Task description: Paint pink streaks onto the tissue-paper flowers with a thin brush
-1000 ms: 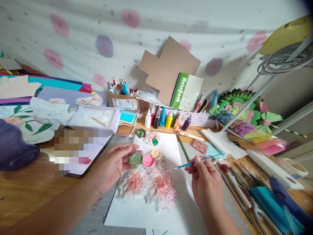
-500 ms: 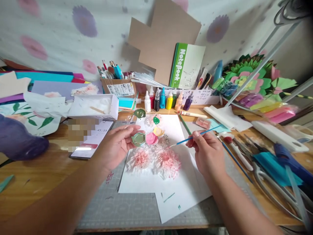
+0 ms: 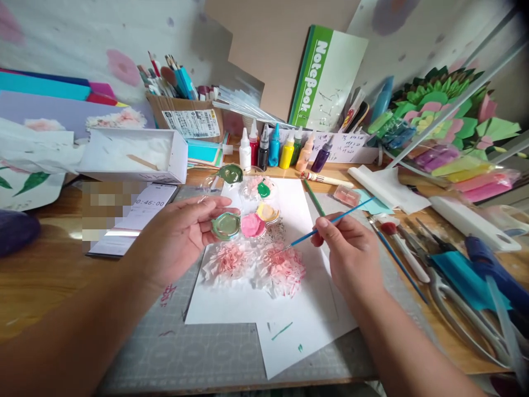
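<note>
My left hand (image 3: 182,237) grips the left edge of a clear flower-shaped paint palette (image 3: 252,225), whose wells hold olive, pink, yellow-peach and dark green paint. Pinched in my right hand (image 3: 343,248) is a thin blue paintbrush (image 3: 316,234); its tip is over the top of the right pink-and-white ruffled flower (image 3: 283,270). Whether the bristles touch the petals is hard to tell. A second ruffled flower (image 3: 231,262) lies to its left, below the palette. Both flowers rest on white paper (image 3: 223,309).
A grey cutting mat (image 3: 206,353) lies under the paper. Paint bottles (image 3: 287,151) stand behind. A phone (image 3: 142,212) and a white box (image 3: 132,157) are at left. Scissors (image 3: 463,314), a glue gun (image 3: 491,270) and brushes (image 3: 397,259) lie at right.
The camera view has tilted down and shifted slightly. The brush tip has moved down a little toward the right flower. Both hands keep their holds.
</note>
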The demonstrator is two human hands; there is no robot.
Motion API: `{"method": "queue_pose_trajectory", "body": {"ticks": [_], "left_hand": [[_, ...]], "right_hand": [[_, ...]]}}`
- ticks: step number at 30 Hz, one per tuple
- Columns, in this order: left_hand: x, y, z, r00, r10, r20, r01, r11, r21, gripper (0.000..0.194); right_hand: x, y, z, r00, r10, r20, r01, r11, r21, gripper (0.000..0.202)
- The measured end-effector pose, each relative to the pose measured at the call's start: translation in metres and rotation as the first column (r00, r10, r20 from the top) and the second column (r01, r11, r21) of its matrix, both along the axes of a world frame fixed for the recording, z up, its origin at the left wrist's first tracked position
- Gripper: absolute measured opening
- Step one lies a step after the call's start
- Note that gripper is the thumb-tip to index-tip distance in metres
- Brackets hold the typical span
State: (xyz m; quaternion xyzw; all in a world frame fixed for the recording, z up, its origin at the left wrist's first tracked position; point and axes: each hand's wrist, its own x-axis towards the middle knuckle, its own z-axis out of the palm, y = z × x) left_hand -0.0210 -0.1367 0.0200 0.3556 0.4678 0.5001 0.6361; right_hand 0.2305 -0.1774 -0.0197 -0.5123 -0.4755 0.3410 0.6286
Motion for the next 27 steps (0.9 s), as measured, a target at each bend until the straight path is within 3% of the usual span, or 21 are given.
{"method": "queue_pose_trajectory", "body": {"ticks": [5, 27], "left_hand": [[0.0006, 0.0002, -0.0034, 0.999, 0.05, 0.011, -0.05, 0.998, 0.035, 0.016], [0.0036, 0.0015, -0.0041, 0.999, 0.026, 0.028, -0.024, 0.998, -0.057, 0.022]], "right_hand": [[0.0018, -0.0038, 0.0018, 0.998, -0.049, 0.042, 0.049, 0.999, 0.022, 0.026], [-0.0034, -0.003, -0.0006, 0.998, -0.045, 0.034, 0.045, 0.999, 0.023, 0.023]]}}
